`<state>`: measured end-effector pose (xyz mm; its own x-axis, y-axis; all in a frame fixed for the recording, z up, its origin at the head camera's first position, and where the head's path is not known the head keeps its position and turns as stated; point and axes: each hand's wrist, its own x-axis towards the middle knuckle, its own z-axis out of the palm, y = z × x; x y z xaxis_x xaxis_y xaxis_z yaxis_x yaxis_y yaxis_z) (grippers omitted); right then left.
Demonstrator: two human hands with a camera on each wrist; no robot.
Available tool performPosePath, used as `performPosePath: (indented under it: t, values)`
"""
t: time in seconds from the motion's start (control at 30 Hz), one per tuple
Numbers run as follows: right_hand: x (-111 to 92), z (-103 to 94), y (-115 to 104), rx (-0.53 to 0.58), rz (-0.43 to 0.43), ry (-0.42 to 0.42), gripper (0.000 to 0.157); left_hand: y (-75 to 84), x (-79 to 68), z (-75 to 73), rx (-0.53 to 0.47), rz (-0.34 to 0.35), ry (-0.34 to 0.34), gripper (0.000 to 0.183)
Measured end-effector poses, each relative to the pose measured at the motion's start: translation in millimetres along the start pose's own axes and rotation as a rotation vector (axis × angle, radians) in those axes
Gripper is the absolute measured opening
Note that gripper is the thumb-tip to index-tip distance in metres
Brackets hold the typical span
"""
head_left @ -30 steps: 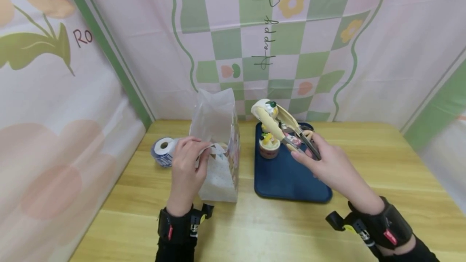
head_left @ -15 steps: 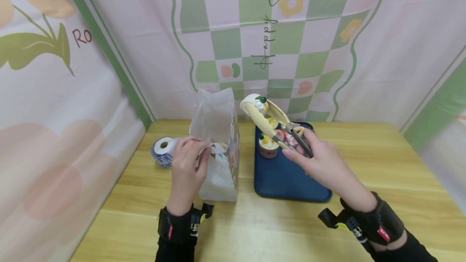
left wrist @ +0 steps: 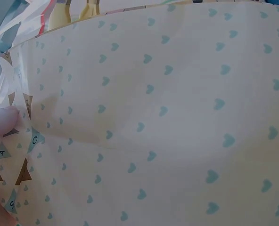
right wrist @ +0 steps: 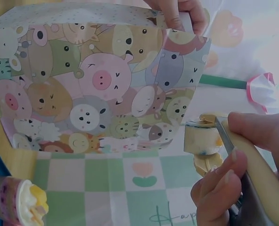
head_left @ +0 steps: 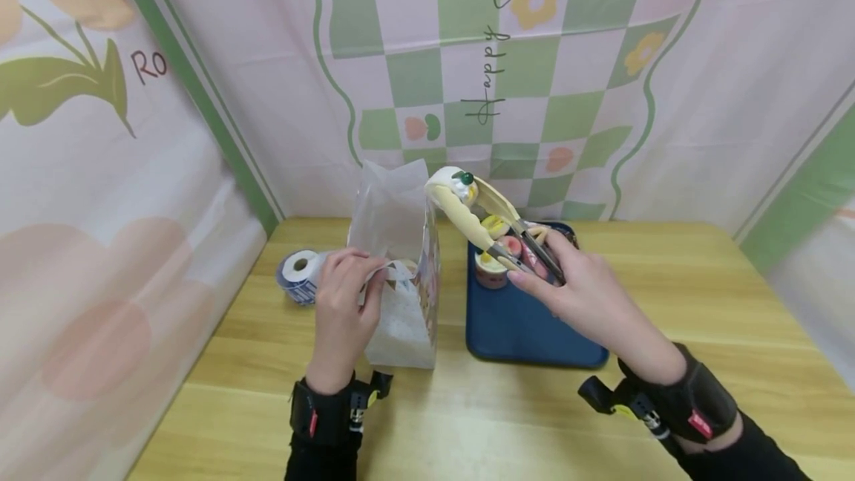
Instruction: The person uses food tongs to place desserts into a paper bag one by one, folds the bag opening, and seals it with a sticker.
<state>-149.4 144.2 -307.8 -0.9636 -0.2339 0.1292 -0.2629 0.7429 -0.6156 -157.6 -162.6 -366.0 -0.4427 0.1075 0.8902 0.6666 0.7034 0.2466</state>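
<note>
My left hand (head_left: pixel 346 295) pinches the near rim of an upright paper bag (head_left: pixel 401 332), whose mouth is open. Cartoon animals cover the bag's side in the right wrist view, while the left wrist view shows its heart-dotted paper. My right hand (head_left: pixel 591 295) grips a pair of tongs (head_left: pixel 461 217) with cream-coloured tips and metal arms. Between those tips is a small white dessert cup (right wrist: pixel 203 140), topped with cream and something green. It is raised beside the bag's upper right edge in the head view.
Right of the bag lies a dark blue tray (head_left: pixel 534 332). Another dessert cup (head_left: pixel 490 275) and several small sweet-looking items stand towards its back, partly behind the tongs. A roll of white labels or tape (head_left: pixel 298 273) sits left of the bag. A patterned curtain (head_left: pixel 467 80) hangs behind the table.
My right hand has carried the tongs and dessert cup leftward and slightly up, from over the tray to beside the bag's rim. The left hand stays on the bag.
</note>
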Motion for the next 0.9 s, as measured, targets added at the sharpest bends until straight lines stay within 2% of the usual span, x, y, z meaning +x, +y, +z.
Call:
performPosePath:
  t: [0.27, 0.57, 0.9]
  values:
    - [1.2, 0.6, -8.0, -0.023, -0.074, 0.043, 0.042, 0.0, 1.1, -0.3, -0.001, 0.013, 0.008, 0.008]
    - [3.6, 4.7, -14.0, -0.024, -0.127, 0.078, 0.039, -0.8, 0.4, 0.8, -0.003, 0.022, 0.012, 0.008]
    - [8.6, 9.8, -24.4, -0.014, -0.159, 0.053, 0.040, -0.3, 1.0, 0.2, 0.001, 0.023, 0.012, 0.008]
